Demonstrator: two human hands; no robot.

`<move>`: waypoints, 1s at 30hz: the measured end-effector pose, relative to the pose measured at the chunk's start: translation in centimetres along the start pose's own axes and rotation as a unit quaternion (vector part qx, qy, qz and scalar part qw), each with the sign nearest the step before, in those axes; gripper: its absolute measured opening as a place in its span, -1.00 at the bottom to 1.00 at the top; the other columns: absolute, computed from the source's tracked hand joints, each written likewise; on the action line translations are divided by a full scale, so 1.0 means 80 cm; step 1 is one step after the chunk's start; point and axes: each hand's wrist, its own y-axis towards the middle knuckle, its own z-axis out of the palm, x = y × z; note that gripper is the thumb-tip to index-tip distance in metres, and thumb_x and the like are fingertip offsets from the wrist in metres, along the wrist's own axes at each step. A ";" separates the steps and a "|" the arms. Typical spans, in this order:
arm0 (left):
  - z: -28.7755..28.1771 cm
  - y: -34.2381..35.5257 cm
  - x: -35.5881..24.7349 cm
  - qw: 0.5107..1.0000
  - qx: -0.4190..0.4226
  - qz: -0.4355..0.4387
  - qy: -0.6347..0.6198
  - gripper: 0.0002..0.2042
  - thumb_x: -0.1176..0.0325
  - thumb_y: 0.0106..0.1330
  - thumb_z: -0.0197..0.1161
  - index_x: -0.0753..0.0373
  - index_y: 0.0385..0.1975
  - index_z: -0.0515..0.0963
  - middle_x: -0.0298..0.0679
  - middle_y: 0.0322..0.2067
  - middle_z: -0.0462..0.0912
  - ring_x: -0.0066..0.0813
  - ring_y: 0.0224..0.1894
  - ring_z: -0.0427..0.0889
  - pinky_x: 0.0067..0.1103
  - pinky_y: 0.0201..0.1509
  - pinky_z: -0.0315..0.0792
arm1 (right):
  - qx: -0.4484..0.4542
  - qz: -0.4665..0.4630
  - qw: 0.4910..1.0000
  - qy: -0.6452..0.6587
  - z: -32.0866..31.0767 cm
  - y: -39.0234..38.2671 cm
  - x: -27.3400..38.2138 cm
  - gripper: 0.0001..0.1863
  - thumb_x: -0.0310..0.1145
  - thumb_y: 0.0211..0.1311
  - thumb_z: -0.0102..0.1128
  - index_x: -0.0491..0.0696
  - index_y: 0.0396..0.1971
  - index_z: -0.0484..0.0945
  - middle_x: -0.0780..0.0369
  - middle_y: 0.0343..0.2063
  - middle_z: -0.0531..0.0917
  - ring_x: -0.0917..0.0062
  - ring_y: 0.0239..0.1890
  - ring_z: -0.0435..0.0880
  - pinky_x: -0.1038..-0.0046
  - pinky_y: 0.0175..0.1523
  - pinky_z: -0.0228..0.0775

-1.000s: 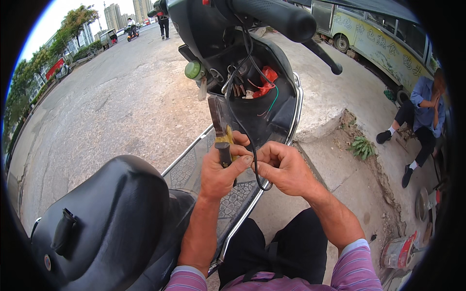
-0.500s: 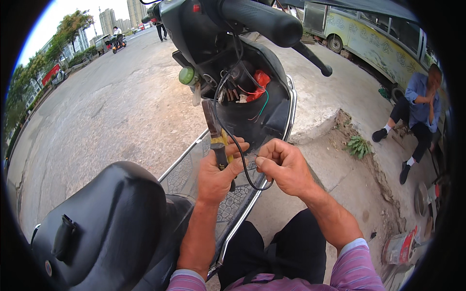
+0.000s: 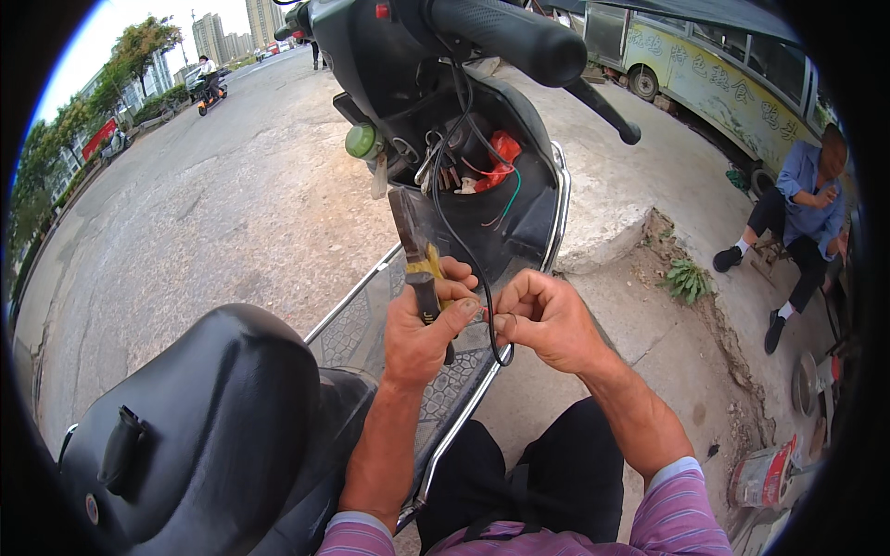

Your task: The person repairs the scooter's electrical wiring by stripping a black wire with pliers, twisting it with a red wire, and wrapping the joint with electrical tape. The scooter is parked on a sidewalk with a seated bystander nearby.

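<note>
My left hand (image 3: 426,329) grips a pair of pliers (image 3: 405,222) with yellow-and-black handles, jaws pointing upward. My right hand (image 3: 538,324) is closed in a pinch on the end of a thin wire (image 3: 486,315), right beside my left thumb; exactly where each strand goes between the fingertips is hard to make out. A black cable (image 3: 450,232) hangs from the handlebar area and loops down past both hands. Above them, the scooter's open front compartment (image 3: 519,222) holds a red plastic bag (image 3: 503,153), keys and loose red and green wires (image 3: 514,195).
The scooter's black seat (image 3: 213,417) fills the lower left and its handlebar grip (image 3: 510,42) the top. A seated person (image 3: 807,204) is at the right, near a bucket (image 3: 760,477) and a van (image 3: 705,74). A rider (image 3: 209,88) and a broken concrete ledge (image 3: 612,241) also show.
My right hand has shifted slightly back toward my left since half a second ago. The seated person has parted and lowered their hands. The distant rider has moved leftward.
</note>
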 end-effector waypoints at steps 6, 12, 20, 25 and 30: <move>0.001 0.001 0.003 0.999 -0.035 -0.010 -0.037 -0.91 0.52 0.27 0.36 0.35 -0.27 0.64 -0.15 0.02 0.53 -0.42 0.01 0.55 -0.47 0.11 0.44 | -0.060 -0.006 0.996 0.065 -0.003 0.004 0.001 -0.88 -0.59 0.22 0.26 -0.18 -0.29 0.52 0.20 -0.36 0.70 0.66 -0.35 0.68 0.61 -0.25 0.53; 0.000 0.001 0.003 0.999 -0.014 -0.043 0.020 -0.80 0.47 0.29 0.34 0.38 -0.13 0.64 -0.15 0.09 0.52 -0.42 0.03 0.57 -0.47 0.16 0.43 | -0.090 -0.045 0.959 0.266 -0.016 0.016 0.000 -0.84 -0.58 0.28 0.24 -0.08 -0.18 0.52 0.17 -0.27 0.71 0.56 -0.33 0.72 0.58 -0.25 0.58; 0.013 -0.002 0.003 0.999 -0.010 -0.031 -0.016 -0.80 0.51 0.25 0.41 0.37 -0.14 0.65 -0.20 0.06 0.56 -0.49 0.00 0.56 -0.54 0.07 0.47 | -0.077 -0.050 0.969 0.228 -0.001 0.013 -0.007 -0.79 -0.63 0.24 0.23 -0.10 -0.16 0.50 0.16 -0.25 0.71 0.53 -0.33 0.73 0.53 -0.16 0.60; 0.009 -0.002 0.005 1.000 -0.018 -0.006 0.000 -0.88 0.52 0.24 0.42 0.34 -0.28 0.65 -0.16 0.03 0.56 -0.40 0.02 0.58 -0.46 0.11 0.46 | -0.066 -0.033 0.975 0.209 0.010 0.007 -0.010 -0.75 -0.56 0.25 0.29 -0.17 -0.09 0.51 0.20 -0.25 0.70 0.59 -0.28 0.71 0.55 -0.16 0.53; 0.009 -0.003 -0.001 0.999 -0.004 -0.004 0.036 -0.92 0.52 0.24 0.39 0.33 -0.31 0.64 -0.14 0.03 0.54 -0.38 0.02 0.57 -0.44 0.14 0.43 | -0.028 0.065 0.995 0.068 0.003 0.003 -0.004 -0.83 -0.45 0.29 0.30 -0.18 -0.19 0.57 0.28 -0.40 0.67 0.66 -0.43 0.65 0.59 -0.29 0.50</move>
